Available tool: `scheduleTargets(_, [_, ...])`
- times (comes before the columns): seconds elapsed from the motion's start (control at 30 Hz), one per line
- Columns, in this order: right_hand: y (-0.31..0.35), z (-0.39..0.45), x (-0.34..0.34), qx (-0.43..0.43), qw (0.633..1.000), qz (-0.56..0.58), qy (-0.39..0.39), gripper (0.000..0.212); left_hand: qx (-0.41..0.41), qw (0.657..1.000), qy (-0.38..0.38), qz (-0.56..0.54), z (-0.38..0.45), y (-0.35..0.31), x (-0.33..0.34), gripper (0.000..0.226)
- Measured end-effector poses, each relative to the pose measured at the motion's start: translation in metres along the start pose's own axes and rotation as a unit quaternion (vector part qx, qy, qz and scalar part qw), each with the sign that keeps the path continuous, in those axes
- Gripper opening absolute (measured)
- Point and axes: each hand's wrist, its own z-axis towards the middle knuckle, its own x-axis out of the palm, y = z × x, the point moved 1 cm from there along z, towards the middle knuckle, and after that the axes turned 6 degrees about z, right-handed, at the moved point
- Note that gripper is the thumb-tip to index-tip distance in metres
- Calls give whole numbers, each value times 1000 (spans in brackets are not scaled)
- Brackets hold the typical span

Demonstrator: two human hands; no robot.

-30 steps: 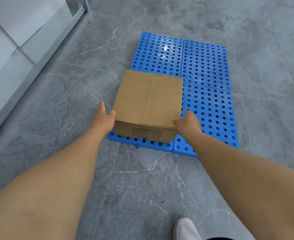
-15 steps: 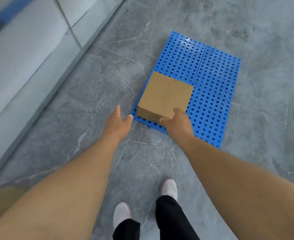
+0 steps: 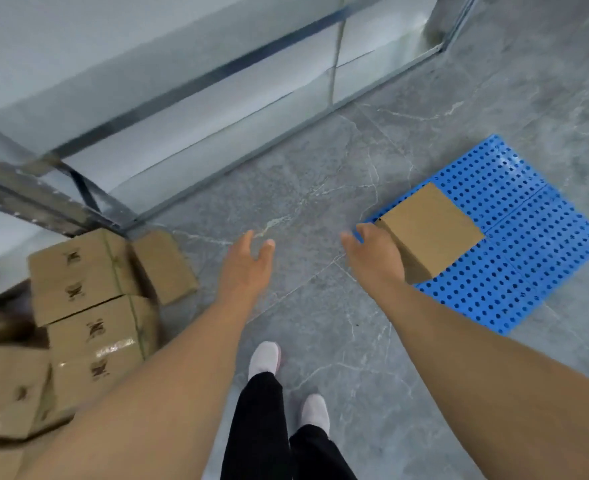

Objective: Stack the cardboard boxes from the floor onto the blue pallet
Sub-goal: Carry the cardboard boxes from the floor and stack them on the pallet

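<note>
Status: one cardboard box (image 3: 431, 225) sits on the blue pallet (image 3: 528, 244), at its near-left corner, w/ the rest of the pallet bare. Remaining boxes (image 3: 92, 306) lie in a loose heap on the floor (image 3: 321, 188) at lower left, against the metal rack (image 3: 43, 188). Key relation for next pick: heap lies left of both hands and slightly back toward the person; left hand (image 3: 248, 268) is the nearer one, right hand (image 3: 376, 258) is well apart from the heap. Long axis of the nearest heap boxes appears to run roughly away from the viewer, but blur limits certainty. Left hand: released, fingers loosely spread, over bare floor, holding nothing. Right hand: released, fingers relaxed, just beside the placed box's near side; contact can't be confirmed. Change vs. 0.5 s ago: right hand was on the box's near edge, now appears off it; view has swung left, so pallet moved to frame right and heap came into view. Judged step: turn to heap for box no. 2.
</note>
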Motion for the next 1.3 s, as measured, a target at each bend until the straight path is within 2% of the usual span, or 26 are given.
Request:
scheduleTargets(0.07, [21,-21,10,-36,998,-31,30,49,-20,999,-35,-2,-22,18,-25,57])
scheduleTargets(0.43, [110,-128,106,-171,965,-116,161,55,-193,973,-112,-57,-142,160,-101,52])
scheduleTargets(0.67, [149,-191,194,-183,950,-159,198,58,-264,948,-131,-123,-177,267,-129,73])
scheduleTargets(0.9, [169,-256,281,-161,955,-166,187,58,-265,946,-107,-153,-197,375,-169,82])
scheduleTargets(1.03, [184,-283,322,-140,959,-163,188,58,-261,951,-103,-132,-201,420,-203,83])
scheduleTargets(1.3, [196,-287,364,-128,960,-168,185,51,-266,953,-86,-116,-167,454,-227,82])
